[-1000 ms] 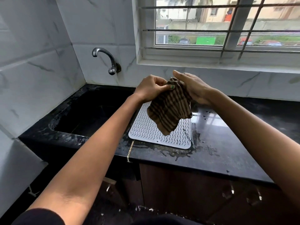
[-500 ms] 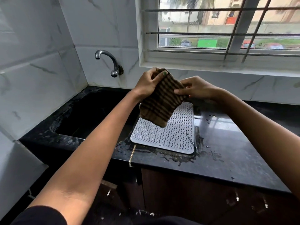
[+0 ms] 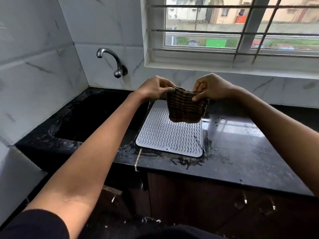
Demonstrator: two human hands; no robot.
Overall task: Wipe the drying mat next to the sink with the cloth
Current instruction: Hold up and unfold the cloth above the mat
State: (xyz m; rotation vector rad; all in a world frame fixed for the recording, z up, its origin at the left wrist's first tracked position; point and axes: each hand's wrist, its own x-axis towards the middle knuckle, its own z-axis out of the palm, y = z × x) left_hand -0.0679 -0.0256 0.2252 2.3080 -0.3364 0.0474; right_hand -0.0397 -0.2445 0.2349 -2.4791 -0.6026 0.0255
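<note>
Cloth [image 3: 185, 108], brown with dark stripes, is hanging in the air from both hands, stretched between them along its top edge. The left hand [image 3: 155, 87] is pinching the cloth's left upper corner, thumb pressing against the curled fingers, and that is the whole of its grip. The right hand [image 3: 211, 87] is pinching the right upper corner in the same way, its fingertips closing on the fabric. Below the two pinches the cloth is drooping in a loose square, its lower edge hanging over the far part of the drying mat [image 3: 168, 137]; whether it is touching the mat cannot be told from this angle. The mat, pale grey with rows of wavy ridges, is lying flat on the black surface [image 3: 241, 161], just beside the sink [image 3: 93, 118], which is sitting to its left in the corner. Water is pooling in dark streaks on the surface along the mat's near edge and right side, and a few drops are shining further right. Both forearms are reaching in from the bottom of the view, the left one crossing above the sink's near rim. A curved metal tap [image 3: 112, 61] is sticking out of the white marble-look tiled wall [image 3: 34, 66] above the sink. Behind the hands a barred window [image 3: 241, 26] is showing buildings and greenery outside. Dark cabinet doors [image 3: 207, 204] with metal handles are showing under the surface.
</note>
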